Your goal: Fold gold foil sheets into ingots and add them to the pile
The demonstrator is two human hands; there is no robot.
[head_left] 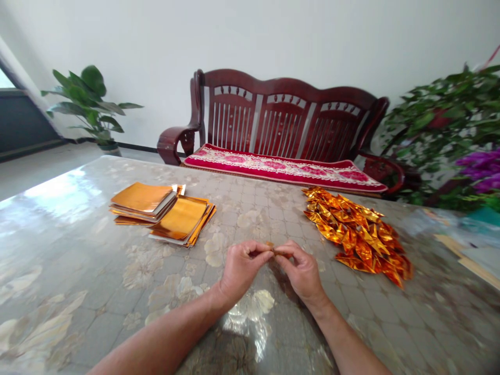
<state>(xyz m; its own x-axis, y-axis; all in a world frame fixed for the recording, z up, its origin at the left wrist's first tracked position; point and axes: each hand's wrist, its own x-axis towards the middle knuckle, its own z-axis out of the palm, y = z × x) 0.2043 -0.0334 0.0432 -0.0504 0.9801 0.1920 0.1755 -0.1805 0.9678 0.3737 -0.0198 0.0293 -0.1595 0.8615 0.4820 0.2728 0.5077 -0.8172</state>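
Observation:
Close together over the middle of the table, my left hand [242, 264] and my right hand [300, 271] pinch a small piece of gold foil paper [270, 245] between thumbs and fingers. Most of the paper is hidden behind my fingertips, so its folds cannot be made out. To the left lie two stacks of flat gold foil paper sheets [182, 216], one overlapping the other. A heap of folded, pointed gold foil pieces [353, 229] spreads out to the right of my right hand.
A clear cover with a floral pattern lies over the table [97, 291]. Beyond its far edge stands a dark wooden bench [269, 117] with a red patterned cushion [273, 165]. Clear plastic [433, 224] lies at the right. Potted plants [91, 99] flank the bench.

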